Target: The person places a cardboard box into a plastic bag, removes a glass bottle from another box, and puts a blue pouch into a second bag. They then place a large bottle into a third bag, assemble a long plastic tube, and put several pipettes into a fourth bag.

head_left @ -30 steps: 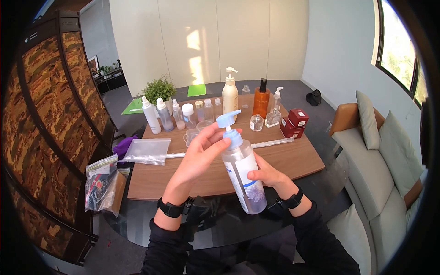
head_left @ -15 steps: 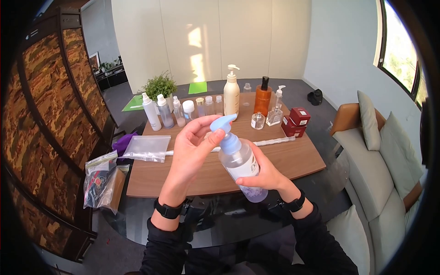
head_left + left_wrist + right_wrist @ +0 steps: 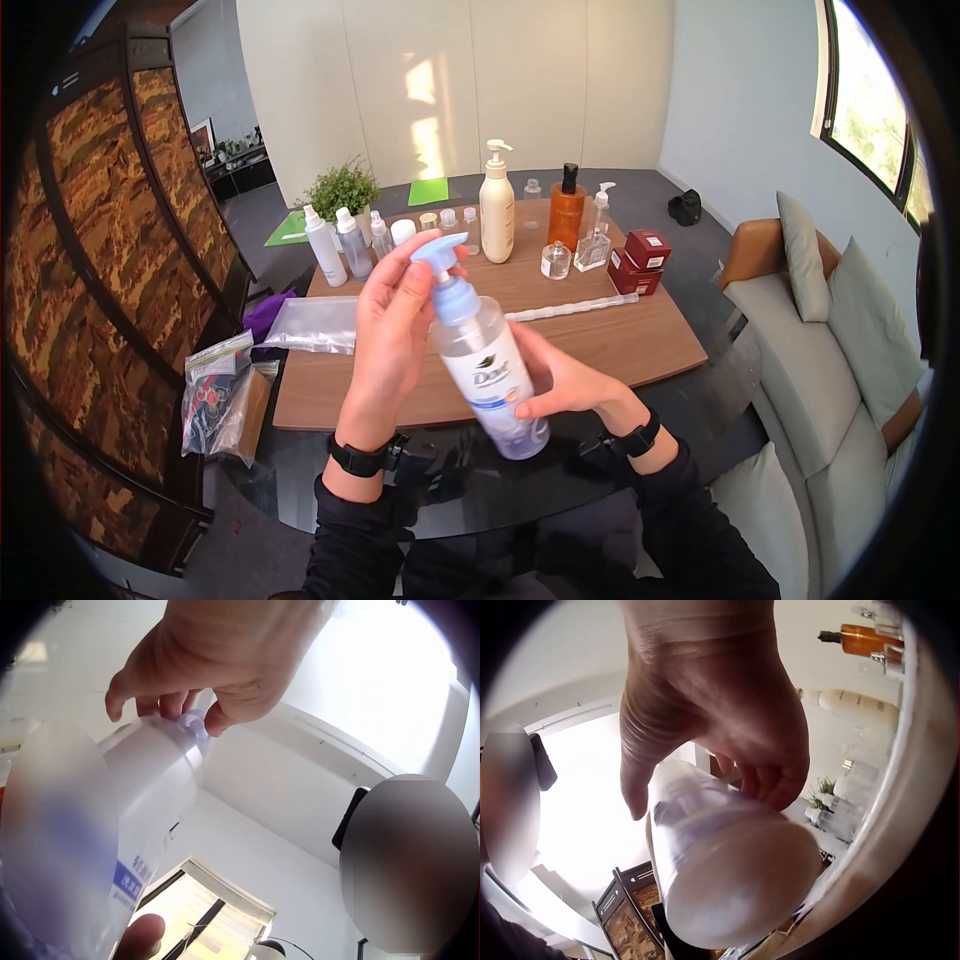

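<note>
A clear pump bottle [image 3: 490, 385] with a white Dove label and a pale blue pump head [image 3: 440, 252] is held tilted over the near edge of the table, its top leaning left. My left hand [image 3: 390, 325] pinches the pump head between thumb and fingers; the left wrist view shows that hand [image 3: 225, 664] at the bottle's top. Around the lower body grips my right hand [image 3: 570, 382], thumb across the label. In the right wrist view, the bottle's base [image 3: 739, 885] faces the camera below the right hand [image 3: 712, 712].
On the wooden table [image 3: 620, 345] stand a cream pump bottle [image 3: 497, 215], an amber bottle [image 3: 566, 215], small glass bottles, red boxes [image 3: 635, 270] and several white or clear bottles at left. A plastic pouch [image 3: 305, 325] and a translucent strip [image 3: 575, 307] lie nearer. A sofa [image 3: 800, 320] is at right.
The bottle has moved left and turned, so its Dove label now faces the head camera. Both hands moved with it; the left fingers went from beside the pump's neck to pinching its head.
</note>
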The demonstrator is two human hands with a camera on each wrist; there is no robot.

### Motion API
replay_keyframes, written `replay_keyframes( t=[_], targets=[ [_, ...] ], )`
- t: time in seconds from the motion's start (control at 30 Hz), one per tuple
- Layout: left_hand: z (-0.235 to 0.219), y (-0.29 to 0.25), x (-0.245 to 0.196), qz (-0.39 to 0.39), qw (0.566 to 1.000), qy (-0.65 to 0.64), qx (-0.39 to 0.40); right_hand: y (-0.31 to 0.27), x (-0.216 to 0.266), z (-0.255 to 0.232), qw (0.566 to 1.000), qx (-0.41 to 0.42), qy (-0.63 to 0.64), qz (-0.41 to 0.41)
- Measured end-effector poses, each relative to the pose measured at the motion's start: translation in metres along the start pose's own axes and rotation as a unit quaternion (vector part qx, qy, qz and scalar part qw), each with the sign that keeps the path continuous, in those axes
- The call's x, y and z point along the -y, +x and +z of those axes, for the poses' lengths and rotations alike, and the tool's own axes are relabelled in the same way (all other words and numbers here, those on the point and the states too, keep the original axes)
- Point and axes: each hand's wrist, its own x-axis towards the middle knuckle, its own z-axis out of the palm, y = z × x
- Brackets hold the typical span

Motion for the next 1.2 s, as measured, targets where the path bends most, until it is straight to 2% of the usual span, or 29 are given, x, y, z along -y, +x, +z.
replay_keyframes(
  t=[0.07,0.1,0.2,0.23,0.3,0.37,0.4,0.43,0.47,0.53,0.67,0.8,0.87,0.97,1.07,1.17,1.2],
  targets=[
    [0.000,-0.002,-0.002,0.005,0.999,-0.045,0.011,0.001,-0.005,0.005,0.994,0.068,0.065,0.046],
    [0.001,-0.003,-0.002,0.003,0.998,-0.060,0.008,0.000,-0.012,0.003,0.993,0.083,0.033,0.079],
    [0.006,-0.008,-0.006,0.001,0.995,-0.104,-0.008,-0.001,-0.017,0.000,0.954,0.209,0.177,0.124],
    [0.008,-0.007,-0.008,0.000,0.997,-0.076,-0.007,-0.004,-0.021,0.001,0.959,0.185,0.180,0.114],
    [0.011,-0.003,-0.011,-0.002,1.000,-0.021,-0.006,-0.003,-0.021,0.006,0.993,0.053,0.090,0.061],
    [0.012,-0.005,-0.009,-0.045,0.998,-0.012,-0.047,0.000,-0.010,0.014,0.997,-0.074,0.026,0.007],
    [0.012,-0.007,-0.008,-0.067,0.995,-0.008,-0.068,0.002,-0.011,0.013,0.995,-0.099,0.016,0.001],
    [0.009,-0.007,-0.006,-0.096,0.994,-0.015,-0.047,0.004,-0.014,0.012,0.992,-0.126,0.006,-0.006],
    [0.008,-0.007,-0.001,-0.093,0.995,0.014,-0.023,0.006,-0.017,0.010,0.988,-0.153,-0.004,-0.012],
    [0.011,-0.009,0.009,-0.089,0.993,0.070,0.024,0.006,-0.021,0.009,0.985,-0.168,-0.021,-0.017],
    [0.011,-0.005,0.022,-0.072,0.991,0.101,0.040,0.005,-0.023,0.010,0.986,-0.166,0.015,-0.007],
    [0.008,-0.002,0.021,-0.118,0.992,0.040,0.023,0.006,-0.028,0.010,0.987,-0.153,0.022,-0.034],
    [0.012,-0.003,0.013,-0.165,0.986,0.005,-0.001,0.009,-0.022,0.013,0.981,-0.179,-0.025,-0.063],
    [0.016,-0.004,0.014,-0.173,0.985,0.000,-0.003,0.009,-0.017,0.013,0.975,-0.202,-0.058,-0.073],
    [0.019,-0.006,0.031,-0.107,0.993,0.040,0.003,0.008,-0.017,0.012,0.970,-0.211,-0.088,-0.076],
    [0.024,-0.007,0.031,-0.084,0.992,0.094,0.001,0.008,-0.024,0.010,0.967,-0.205,-0.119,-0.097],
    [0.023,-0.008,0.030,-0.088,0.994,0.068,0.004,0.007,-0.026,0.010,0.965,-0.201,-0.128,-0.107]
  ],
)
